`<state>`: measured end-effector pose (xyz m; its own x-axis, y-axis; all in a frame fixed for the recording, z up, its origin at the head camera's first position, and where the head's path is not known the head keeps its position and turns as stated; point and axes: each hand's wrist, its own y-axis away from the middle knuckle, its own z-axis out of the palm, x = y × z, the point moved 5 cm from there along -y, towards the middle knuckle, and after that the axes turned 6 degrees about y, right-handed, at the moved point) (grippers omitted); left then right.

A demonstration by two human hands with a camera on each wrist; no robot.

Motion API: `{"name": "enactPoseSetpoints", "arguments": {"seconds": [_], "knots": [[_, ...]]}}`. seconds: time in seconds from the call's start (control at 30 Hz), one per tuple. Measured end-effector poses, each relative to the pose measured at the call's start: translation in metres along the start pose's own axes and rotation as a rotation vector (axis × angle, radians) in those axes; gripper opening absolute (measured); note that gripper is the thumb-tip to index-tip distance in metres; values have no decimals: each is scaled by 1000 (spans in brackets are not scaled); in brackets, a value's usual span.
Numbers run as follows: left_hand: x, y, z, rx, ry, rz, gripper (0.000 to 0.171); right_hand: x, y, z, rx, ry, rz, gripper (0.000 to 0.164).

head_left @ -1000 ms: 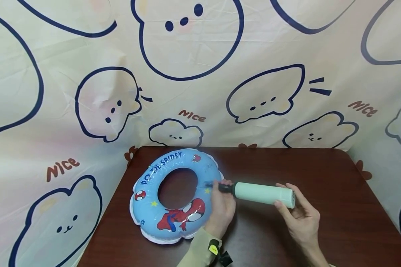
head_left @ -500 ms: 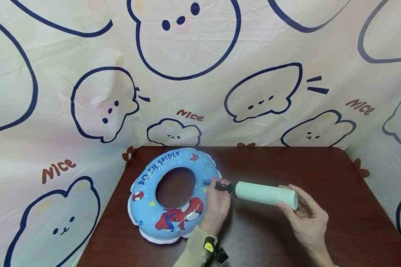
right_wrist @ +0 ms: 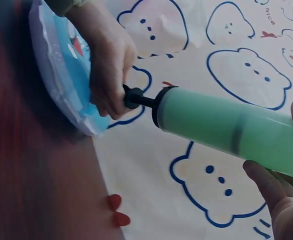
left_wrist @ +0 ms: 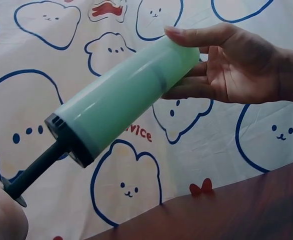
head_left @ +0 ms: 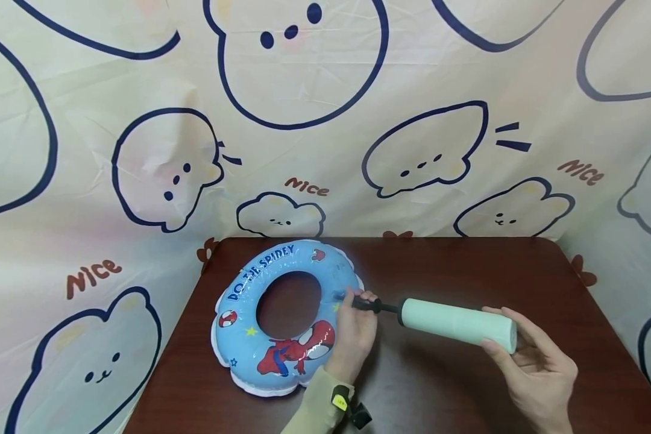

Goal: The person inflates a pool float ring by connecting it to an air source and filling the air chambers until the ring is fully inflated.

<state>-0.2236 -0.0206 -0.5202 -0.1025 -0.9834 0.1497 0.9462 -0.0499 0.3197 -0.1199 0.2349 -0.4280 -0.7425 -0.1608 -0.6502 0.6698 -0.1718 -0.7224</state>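
A blue inflatable swim ring [head_left: 230, 343] with a red cartoon figure lies at the left of the table. My left hand [head_left: 352, 337] grips the black nozzle end [head_left: 364, 303] of a hand air pump at the ring's right side; where the nozzle meets the ring is partly hidden by the fingers. The pump's pale green barrel [head_left: 456, 323] points right, with a short black rod [head_left: 389, 308] showing between it and the left hand. At the barrel's far end my right hand [head_left: 542, 361] holds it between thumb and fingers. The right wrist view shows the same green barrel [right_wrist: 211, 120].
The dark brown table [head_left: 439, 392] extends under the ring and hands. A pale cloth backdrop [head_left: 347, 150] with cartoon outlines hangs behind it. A black strap with a yellow tag [head_left: 340, 399] sits on the left wrist.
My right hand has moved right with the green barrel, drawing it away from the left hand so the black rod shows. The left hand stays at the ring, which has barely shifted.
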Motion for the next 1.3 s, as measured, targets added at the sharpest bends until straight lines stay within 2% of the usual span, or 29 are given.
{"name": "enactPoseSetpoints", "arguments": {"seconds": [0.33, 0.43, 0.57, 0.7, 0.83, 0.97, 1.1, 1.3], "knots": [[-4, -2, -1, -6, 13, -6, 26, -21, -5, -17, 43, -22, -36, 56], [-4, -2, -1, -13, 17, -5, 25, -28, -9, -28, 68, 11, -29, 56], [-5, -3, -2, -15, 18, -5, 23, -34, -13, -42, 83, -1, -18, 56], [-7, -4, -4, -15, 28, -11, 24, -30, -10, -47, 94, 9, 17, 57], [-9, -5, -6, -21, 28, -5, 25, -10, -2, -37, 73, 55, 82, 60], [-10, -7, -10, -14, 14, 18, 26, 20, 7, -16, 62, 37, 121, 62], [-11, -8, -12, -13, 7, 40, 25, 40, 10, -1, 89, 1, 129, 63], [-13, -9, -11, -10, 8, 51, 24, 52, 10, 15, 70, -1, 110, 64]]}}
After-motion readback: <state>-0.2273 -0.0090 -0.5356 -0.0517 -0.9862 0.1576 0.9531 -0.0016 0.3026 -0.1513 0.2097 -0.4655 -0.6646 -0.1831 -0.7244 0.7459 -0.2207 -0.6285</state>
